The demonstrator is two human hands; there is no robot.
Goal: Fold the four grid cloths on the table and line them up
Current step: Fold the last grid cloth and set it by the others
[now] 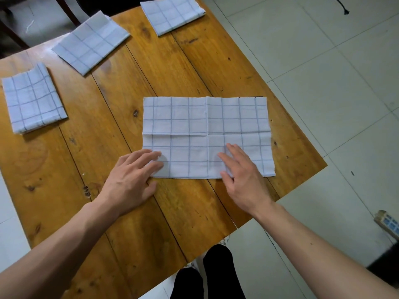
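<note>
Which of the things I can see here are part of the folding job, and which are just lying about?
Part of the job:
- wide cloth under the left hand and right hand
- near-left folded cloth
- middle folded cloth
- far folded cloth
- table

Just lying about:
- black cord on the floor
- small box on the floor

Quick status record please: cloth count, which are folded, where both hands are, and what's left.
cloths: four, all on the table
folded: three small squares along the far side, left cloth, middle cloth, right cloth
unfinished: near cloth, a flat rectangle, creases showing
left hand: open, fingers flat on near cloth's near-left corner
right hand: open, fingers flat on its near edge
left to do: finish near cloth, line up all four
</note>
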